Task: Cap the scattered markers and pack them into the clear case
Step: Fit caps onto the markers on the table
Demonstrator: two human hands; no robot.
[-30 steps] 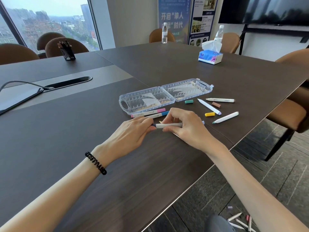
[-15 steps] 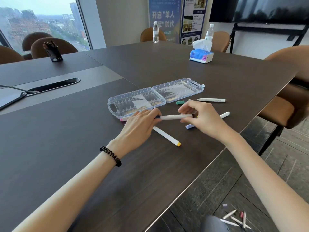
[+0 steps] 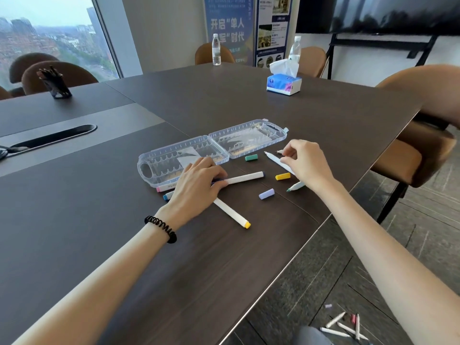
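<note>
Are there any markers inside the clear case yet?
No, the open clear case shows only empty slots; the markers lie outside it.

Clear plastic case (image 3: 159, 158), frame centre, on dark wooden table (image 3: 224, 100); green cap (image 3: 251, 158), yellow cap (image 3: 282, 176), lilac cap (image 3: 266, 194) to its lower right.

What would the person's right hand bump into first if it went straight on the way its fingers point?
Probably the uncapped white marker lying right at the fingers of the right hand; past it, the green cap and then the clear case. Depth is hard to judge.
</note>
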